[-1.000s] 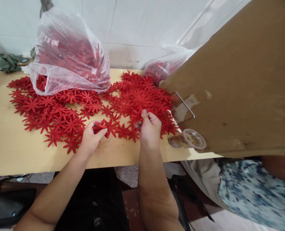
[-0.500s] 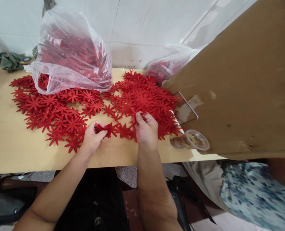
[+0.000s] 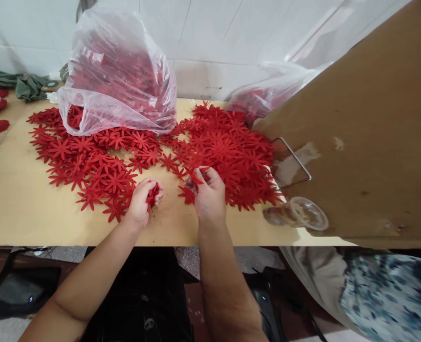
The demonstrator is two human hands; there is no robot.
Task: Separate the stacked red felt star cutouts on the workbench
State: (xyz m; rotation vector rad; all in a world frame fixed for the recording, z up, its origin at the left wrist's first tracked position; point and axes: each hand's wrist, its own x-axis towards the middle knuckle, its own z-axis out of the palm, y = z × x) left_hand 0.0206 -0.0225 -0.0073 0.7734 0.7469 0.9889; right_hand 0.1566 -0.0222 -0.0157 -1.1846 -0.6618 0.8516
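Note:
My left hand (image 3: 143, 200) is closed around red flower-shaped cutouts (image 3: 153, 195), which show crumpled between thumb and fingers just above the table. My right hand (image 3: 210, 194) pinches another red flower cutout (image 3: 196, 179) by its petals at the near edge of the right pile; its fingertips are partly hidden. A wide pile of the same cutouts (image 3: 228, 147) spreads behind and right of this hand. To the left of my left hand lies a second pile (image 3: 92, 171), with a few single pieces between the two.
A clear plastic bag (image 3: 121, 80) full of red pieces stands at the back, and another bag (image 3: 267, 95) leans behind the right pile. A large cardboard sheet (image 3: 367, 142) rises on the right, beside a tipped plastic cup (image 3: 295, 213). A person in a patterned garment (image 3: 388, 289) sits at right.
My left hand has turned and gathered the cutouts into its grip. My right hand has moved slightly left with a cutout. The view has shifted a little left.

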